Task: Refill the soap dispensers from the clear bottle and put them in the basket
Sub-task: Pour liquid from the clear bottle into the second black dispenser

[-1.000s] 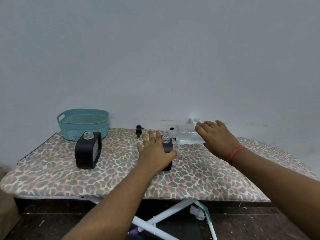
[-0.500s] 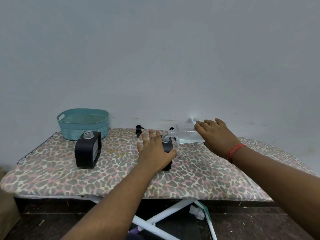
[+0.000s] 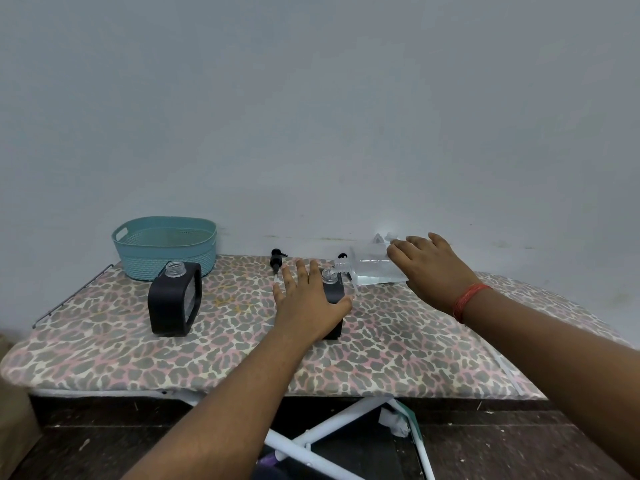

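Two black soap dispensers with open clear necks stand on the leopard-print ironing board. My left hand grips the middle dispenser from its left side, thumb in front. My right hand holds the clear bottle tipped on its side, its neck right over the middle dispenser's mouth. Clear liquid lies in the bottle. The other dispenser stands alone further left. A teal basket sits at the board's far left corner.
A black pump head lies on the board behind my left hand. Part of a second black pump shows behind the bottle's neck. A plain wall runs right behind the board. White legs cross under it.
My right hand has tipped the clear bottle a little further, bringing its neck closer over the middle dispenser's mouth. My left hand has stayed on the dispenser.
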`<state>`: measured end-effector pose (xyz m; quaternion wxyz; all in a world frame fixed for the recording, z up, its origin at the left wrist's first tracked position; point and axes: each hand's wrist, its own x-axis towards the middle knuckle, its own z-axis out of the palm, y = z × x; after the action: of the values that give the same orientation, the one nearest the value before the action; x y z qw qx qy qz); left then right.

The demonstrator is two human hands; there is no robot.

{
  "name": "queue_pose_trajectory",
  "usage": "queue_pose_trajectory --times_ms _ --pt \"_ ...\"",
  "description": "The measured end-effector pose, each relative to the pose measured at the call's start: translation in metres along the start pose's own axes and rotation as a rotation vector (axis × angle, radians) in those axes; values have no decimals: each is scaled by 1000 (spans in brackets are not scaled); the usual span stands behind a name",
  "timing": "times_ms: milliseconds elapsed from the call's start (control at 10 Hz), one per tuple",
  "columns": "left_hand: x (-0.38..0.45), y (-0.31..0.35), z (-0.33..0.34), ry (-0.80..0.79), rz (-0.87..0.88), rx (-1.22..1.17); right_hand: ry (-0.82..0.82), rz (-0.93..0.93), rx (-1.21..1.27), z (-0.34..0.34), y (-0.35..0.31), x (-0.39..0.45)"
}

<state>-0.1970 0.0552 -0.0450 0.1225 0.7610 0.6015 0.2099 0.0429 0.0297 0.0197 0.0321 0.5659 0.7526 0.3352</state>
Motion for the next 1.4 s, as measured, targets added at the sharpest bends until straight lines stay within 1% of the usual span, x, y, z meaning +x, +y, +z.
queue_pose_trajectory --times_ms 900,1400 --pt "-1 1 -1 -14 -5 10 13 -28 -24 -3 2 2" --pt "-1 2 -1 -12 -6 13 -7 -33 -44 -3 4 3"
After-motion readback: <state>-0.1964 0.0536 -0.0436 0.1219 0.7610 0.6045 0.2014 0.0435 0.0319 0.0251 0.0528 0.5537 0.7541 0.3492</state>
